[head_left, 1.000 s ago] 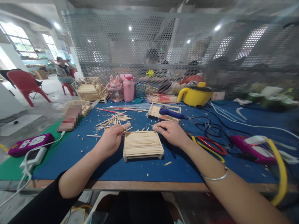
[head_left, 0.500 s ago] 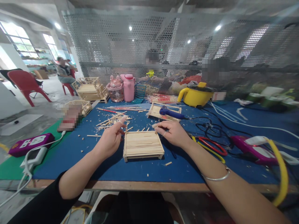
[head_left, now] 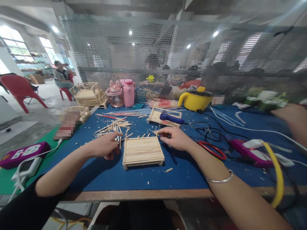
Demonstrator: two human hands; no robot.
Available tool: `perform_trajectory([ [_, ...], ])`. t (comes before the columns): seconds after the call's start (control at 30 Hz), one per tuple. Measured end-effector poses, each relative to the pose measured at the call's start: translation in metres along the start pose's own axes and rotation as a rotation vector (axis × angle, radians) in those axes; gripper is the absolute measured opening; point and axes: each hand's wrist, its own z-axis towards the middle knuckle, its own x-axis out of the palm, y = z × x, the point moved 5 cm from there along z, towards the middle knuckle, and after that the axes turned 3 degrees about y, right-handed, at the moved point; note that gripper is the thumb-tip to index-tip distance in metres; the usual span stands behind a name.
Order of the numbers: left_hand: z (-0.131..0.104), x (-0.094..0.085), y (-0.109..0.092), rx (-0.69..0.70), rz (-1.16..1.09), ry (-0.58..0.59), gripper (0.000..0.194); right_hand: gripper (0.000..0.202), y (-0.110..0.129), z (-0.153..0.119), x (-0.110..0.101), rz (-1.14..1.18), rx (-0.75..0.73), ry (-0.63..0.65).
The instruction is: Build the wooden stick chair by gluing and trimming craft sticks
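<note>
A small rack-like piece made of wooden sticks, with a slatted top and short legs, stands on the blue mat in front of me. My right hand is closed in a pinch at its far right corner, where a short upright stick rises. Left of the piece, my left hand is closed, fingers curled, with a short wooden stick at its fingertips. It is apart from the slatted piece. Just behind that hand lies a loose pile of wooden sticks.
A blue glue gun rests on another stick frame. Red-handled pliers and black cords lie right. Behind are a yellow pot, a pink flask and a perforated screen. Another person's hand shows at far right.
My left hand has left the slatted piece's far left corner and moved left and down beside the stick pile. My right hand stays at the far right corner. Another person's hand has appeared at right.
</note>
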Motion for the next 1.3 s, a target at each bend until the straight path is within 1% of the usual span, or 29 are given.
perform_trajectory([
  [0.07, 0.005, 0.003, -0.005, 0.004, -0.046, 0.195, 0.071, 0.029, 0.001, 0.000, 0.005, 0.014, -0.019, 0.072],
  [0.1, 0.008, 0.004, -0.008, 0.019, -0.072, 0.253, 0.070, 0.028, 0.001, -0.001, 0.007, 0.026, -0.032, 0.104],
  [0.17, 0.016, 0.006, -0.011, 0.050, -0.112, 0.293, 0.064, 0.026, 0.003, -0.001, 0.010, 0.046, -0.051, 0.157],
  [0.23, 0.022, 0.008, -0.011, 0.088, -0.138, 0.280, 0.055, 0.024, 0.003, -0.001, 0.012, 0.043, -0.044, 0.184],
  [0.33, 0.026, 0.010, -0.006, 0.131, -0.149, 0.219, 0.039, 0.024, 0.002, -0.001, 0.012, 0.021, -0.001, 0.176],
  [0.4, 0.025, 0.009, -0.001, 0.151, -0.105, 0.115, 0.031, 0.026, 0.002, 0.000, 0.012, 0.016, 0.029, 0.152],
  [0.5, 0.022, 0.002, 0.003, 0.159, -0.037, -0.075, 0.029, 0.027, 0.002, 0.001, 0.013, 0.017, 0.046, 0.144],
  [0.6, 0.021, -0.003, 0.004, 0.143, -0.030, -0.186, 0.034, 0.027, 0.003, 0.001, 0.015, 0.017, 0.055, 0.160],
  [0.73, 0.021, -0.007, 0.004, 0.155, 0.013, -0.251, 0.037, 0.028, 0.003, 0.002, 0.015, -0.007, 0.067, 0.169],
  [0.83, 0.019, -0.010, 0.000, 0.255, 0.203, -0.292, 0.035, 0.029, 0.003, 0.002, 0.014, -0.012, 0.064, 0.180],
  [0.93, 0.016, -0.009, -0.005, 0.355, 0.401, -0.273, 0.032, 0.030, 0.002, 0.001, 0.013, -0.018, 0.060, 0.196],
  [1.0, 0.015, -0.008, -0.005, 0.360, 0.477, -0.244, 0.031, 0.030, 0.001, 0.001, 0.013, -0.029, 0.057, 0.204],
  [1.07, 0.015, -0.010, -0.004, 0.338, 0.533, -0.266, 0.033, 0.029, 0.000, 0.001, 0.013, -0.044, 0.058, 0.198],
  [1.13, 0.016, -0.014, -0.003, 0.309, 0.562, -0.337, 0.038, 0.027, -0.003, 0.001, 0.012, -0.063, 0.070, 0.180],
  [1.2, 0.015, -0.019, -0.002, 0.292, 0.545, -0.409, 0.040, 0.026, -0.005, 0.001, 0.011, -0.078, 0.085, 0.148],
  [1.3, 0.015, -0.021, -0.002, 0.326, 0.480, -0.457, 0.039, 0.026, -0.005, 0.001, 0.004, -0.052, 0.104, 0.058],
])
